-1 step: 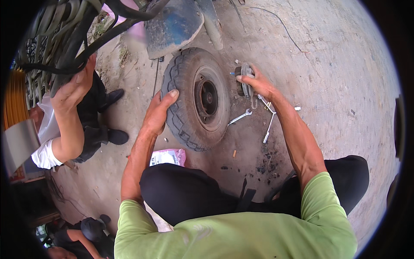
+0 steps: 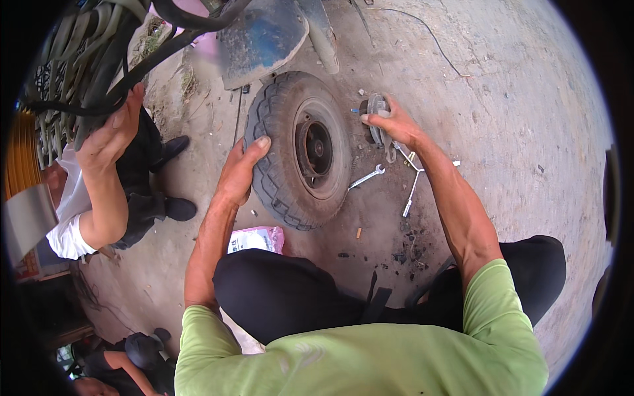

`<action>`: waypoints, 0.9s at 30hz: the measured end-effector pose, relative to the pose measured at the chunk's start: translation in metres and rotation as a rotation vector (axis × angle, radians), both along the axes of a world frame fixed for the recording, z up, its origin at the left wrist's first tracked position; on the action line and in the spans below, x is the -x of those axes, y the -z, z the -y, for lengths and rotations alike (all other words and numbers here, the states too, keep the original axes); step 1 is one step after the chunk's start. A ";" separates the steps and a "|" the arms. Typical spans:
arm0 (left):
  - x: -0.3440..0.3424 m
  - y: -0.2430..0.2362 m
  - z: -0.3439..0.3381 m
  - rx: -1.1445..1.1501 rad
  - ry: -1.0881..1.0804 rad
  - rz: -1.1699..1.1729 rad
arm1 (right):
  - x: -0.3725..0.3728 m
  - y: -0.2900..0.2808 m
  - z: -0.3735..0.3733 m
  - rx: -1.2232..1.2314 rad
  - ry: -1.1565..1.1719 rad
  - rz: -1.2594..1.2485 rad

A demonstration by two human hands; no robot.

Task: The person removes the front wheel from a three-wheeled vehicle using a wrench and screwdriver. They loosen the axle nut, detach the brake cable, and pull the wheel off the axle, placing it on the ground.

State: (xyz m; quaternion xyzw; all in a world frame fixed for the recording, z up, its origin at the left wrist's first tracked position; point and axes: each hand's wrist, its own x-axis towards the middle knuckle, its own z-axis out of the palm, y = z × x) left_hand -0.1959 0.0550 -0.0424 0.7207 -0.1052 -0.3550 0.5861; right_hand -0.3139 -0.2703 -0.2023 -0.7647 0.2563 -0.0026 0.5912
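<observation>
In front of me a wheel with a worn black tyre (image 2: 279, 178) stands on its tread, its rusty hub (image 2: 316, 149) facing right. My left hand (image 2: 239, 173) grips the tyre's left side, thumb over the tread's edge. To the right of the wheel, my right hand (image 2: 398, 124) is closed on a round grey metal part (image 2: 377, 107), which looks like a brake plate, tipped on its edge near the ground. My palm hides some of it. An open-end wrench (image 2: 366, 177) lies beside the tyre, and a Y-shaped socket wrench (image 2: 412, 191) lies below my right wrist.
A dirty blue mudguard (image 2: 264, 43) hangs beyond the wheel. A pink-and-white bag (image 2: 257, 239) lies by my left knee. On the left, another person's hand (image 2: 109, 142) holds black rubber tubes (image 2: 99, 59); a second person (image 2: 142, 353) is lower left. A thin cable (image 2: 432, 36) crosses the ground.
The view has shifted very slightly. Both hands keep their grips on the tyre and the round metal part, with no other clear change.
</observation>
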 end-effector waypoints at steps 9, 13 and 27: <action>-0.010 0.014 -0.017 -0.037 -0.013 -0.007 | 0.017 0.011 0.026 0.630 -0.060 -0.459; -0.022 0.018 -0.030 -0.022 0.006 -0.068 | 0.016 -0.005 0.026 0.779 -0.142 -0.399; -0.019 0.003 -0.019 -0.083 -0.006 -0.117 | -0.041 -0.074 -0.008 0.360 -0.821 -0.098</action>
